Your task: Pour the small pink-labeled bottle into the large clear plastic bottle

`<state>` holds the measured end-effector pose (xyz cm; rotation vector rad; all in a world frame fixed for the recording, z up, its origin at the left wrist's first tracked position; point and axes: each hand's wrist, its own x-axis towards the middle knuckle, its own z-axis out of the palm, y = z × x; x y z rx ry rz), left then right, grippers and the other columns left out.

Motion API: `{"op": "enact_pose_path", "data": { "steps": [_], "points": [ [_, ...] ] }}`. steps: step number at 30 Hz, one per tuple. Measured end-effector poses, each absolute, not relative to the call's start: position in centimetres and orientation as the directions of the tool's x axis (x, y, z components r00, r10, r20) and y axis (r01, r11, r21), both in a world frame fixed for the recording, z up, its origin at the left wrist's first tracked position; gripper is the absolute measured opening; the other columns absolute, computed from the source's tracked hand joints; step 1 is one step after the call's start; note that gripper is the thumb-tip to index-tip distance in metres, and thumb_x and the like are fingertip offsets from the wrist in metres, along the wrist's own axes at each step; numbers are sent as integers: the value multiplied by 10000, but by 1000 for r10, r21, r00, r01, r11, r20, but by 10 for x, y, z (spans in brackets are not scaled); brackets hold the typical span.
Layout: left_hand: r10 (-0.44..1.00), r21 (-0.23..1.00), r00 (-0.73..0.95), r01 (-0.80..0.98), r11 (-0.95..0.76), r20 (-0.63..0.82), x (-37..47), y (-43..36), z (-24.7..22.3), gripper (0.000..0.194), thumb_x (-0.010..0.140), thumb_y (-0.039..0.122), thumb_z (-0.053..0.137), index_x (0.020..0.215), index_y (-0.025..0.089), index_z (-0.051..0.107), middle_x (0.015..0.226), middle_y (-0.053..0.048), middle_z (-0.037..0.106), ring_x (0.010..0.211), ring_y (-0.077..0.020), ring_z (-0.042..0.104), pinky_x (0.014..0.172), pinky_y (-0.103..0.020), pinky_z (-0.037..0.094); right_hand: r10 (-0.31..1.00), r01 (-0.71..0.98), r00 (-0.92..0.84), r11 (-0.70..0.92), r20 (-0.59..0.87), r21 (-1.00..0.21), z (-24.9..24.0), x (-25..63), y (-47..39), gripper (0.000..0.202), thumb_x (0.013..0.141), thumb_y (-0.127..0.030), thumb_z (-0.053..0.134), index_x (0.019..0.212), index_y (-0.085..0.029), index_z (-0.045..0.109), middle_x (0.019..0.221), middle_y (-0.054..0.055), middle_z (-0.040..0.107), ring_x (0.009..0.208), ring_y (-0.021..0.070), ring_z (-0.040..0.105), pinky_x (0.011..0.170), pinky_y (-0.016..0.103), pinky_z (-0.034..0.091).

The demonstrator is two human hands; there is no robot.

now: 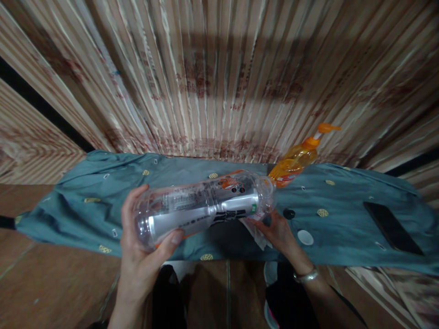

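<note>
A large clear plastic bottle (pixel 206 208) with a silver and black printed label is held lengthwise above the cloth-covered table. My left hand (pixel 140 242) wraps around its left end, thumb across the near side. Under the bottle's right end is my right hand (pixel 277 230), its fingers closed on a thin whitish tissue (pixel 255 233) that hangs down. The bottle partly hides those fingertips. Behind the bottle's right end stands an orange pump bottle (pixel 291 164), its lower part holding orange liquid.
A small black cap (pixel 289 214) and a white round lid (pixel 305 237) lie right of my right hand. Farther right rests a dark phone (pixel 393 228). The table has a teal patterned cloth (pixel 92 219). A pleated curtain (pixel 219 82) hangs behind it.
</note>
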<state>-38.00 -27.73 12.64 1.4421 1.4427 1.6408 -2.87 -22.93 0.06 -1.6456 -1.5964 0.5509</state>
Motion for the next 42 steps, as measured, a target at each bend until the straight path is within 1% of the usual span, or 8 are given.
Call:
{"op": "enact_pose_path", "data": {
  "steps": [8,13,16,20,24,29,35,42],
  "points": [
    [871,928,-328,203,-313,366,-372,-277,133,911,750,569,1038,1551,391,641,1414,-92,800,1295,-485,758,1182,-724,575,968,666,117,90,222,-741,-2,-28,-229,779,929,-928,686,1275,-233,743,1237,233,917,1159,462,895,972,588,742],
    [872,928,-329,216,-303,361,-374,-277,131,903,808,559,1012,1602,387,618,1438,-94,792,1323,-471,757,1208,-708,570,969,674,106,95,223,-733,-5,-26,-228,802,942,-920,678,1301,-206,745,1194,225,921,1105,453,907,919,565,748],
    [870,922,-319,223,-317,376,-377,-277,130,900,792,563,1014,1586,389,626,1418,-86,799,1317,-476,770,1207,-707,582,967,668,99,111,236,-736,-6,-25,-228,823,939,-945,663,1287,-204,744,1224,247,917,1122,458,904,929,578,751],
    [866,918,-323,241,-315,382,-377,-277,130,892,793,558,1011,1582,393,630,1411,-79,802,1287,-471,778,1169,-689,605,967,670,99,109,234,-734,-3,-26,-228,777,939,-913,684,1288,-221,740,1260,239,917,1164,459,897,964,585,747],
    [864,923,-338,231,-309,373,-374,-278,131,881,812,556,1001,1593,390,630,1438,-82,792,1314,-466,764,1193,-674,587,967,663,117,93,225,-743,-2,-28,-229,717,936,-865,715,1285,-239,748,1205,200,927,1110,440,907,918,550,750],
    [867,923,-337,248,-294,367,-374,-278,131,931,771,600,1010,1580,362,616,1417,-101,791,1281,-468,772,1151,-673,613,965,658,114,106,237,-745,-3,-27,-229,753,929,-880,722,1301,-227,764,1196,201,929,1111,444,907,905,553,748],
    [866,918,-326,243,-312,380,-376,-278,128,908,817,586,993,1615,381,611,1454,-104,777,1317,-471,753,1206,-696,578,972,634,123,77,199,-769,-2,-27,-228,788,906,-891,729,1304,-212,761,1262,230,923,1167,451,902,958,551,747],
    [860,908,-322,277,-315,397,-379,-276,123,896,827,610,973,1618,396,611,1452,-102,774,1310,-480,765,1197,-707,600,968,674,123,80,218,-734,-7,-26,-228,865,915,-968,648,1302,-201,747,1252,247,916,1152,459,907,956,575,751]
  ]
}}
